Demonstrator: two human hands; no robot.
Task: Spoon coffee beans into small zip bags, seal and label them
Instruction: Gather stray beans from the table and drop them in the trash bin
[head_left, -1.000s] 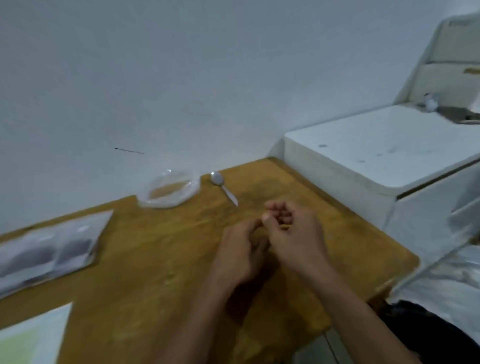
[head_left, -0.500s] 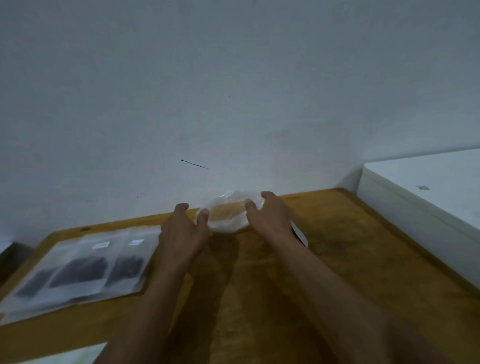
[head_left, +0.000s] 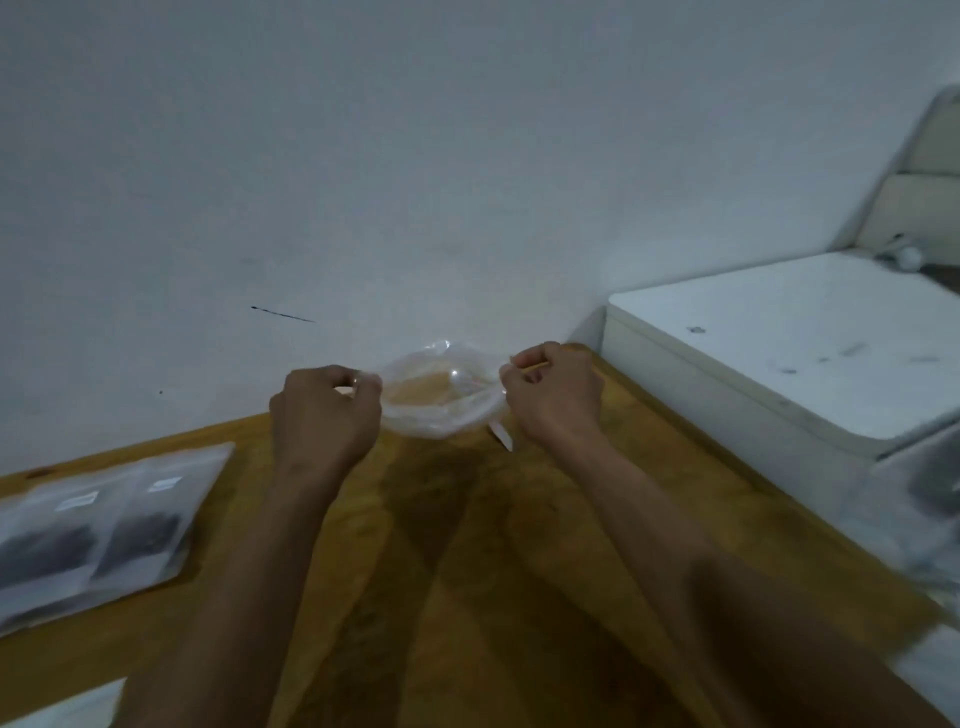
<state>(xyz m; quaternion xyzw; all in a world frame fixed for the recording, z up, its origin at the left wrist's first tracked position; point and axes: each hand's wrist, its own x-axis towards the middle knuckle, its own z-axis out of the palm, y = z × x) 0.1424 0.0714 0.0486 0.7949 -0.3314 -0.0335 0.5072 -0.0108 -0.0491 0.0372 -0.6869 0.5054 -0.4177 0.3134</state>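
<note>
Both hands on clear plastic bowl (head_left: 441, 395) at table's (head_left: 467, 545) far edge.
Left hand (head_left: 324, 410) and right hand (head_left: 553, 395) pinching opposite rims, grip closed; filled labelled zip bags (head_left: 98, 535) lying flat at left.

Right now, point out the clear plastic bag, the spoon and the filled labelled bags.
clear plastic bag (head_left: 441, 397), head view, middle of its crumpled film between the hands.
spoon (head_left: 502, 435), head view, visible end of the handle below the bag.
filled labelled bags (head_left: 104, 535), head view, dark contents at the table's left.

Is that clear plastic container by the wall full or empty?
Empty, as far as it shows: the wooden table is visible straight through the clear container, with no dark beans. Both hands grip its edges.
</note>
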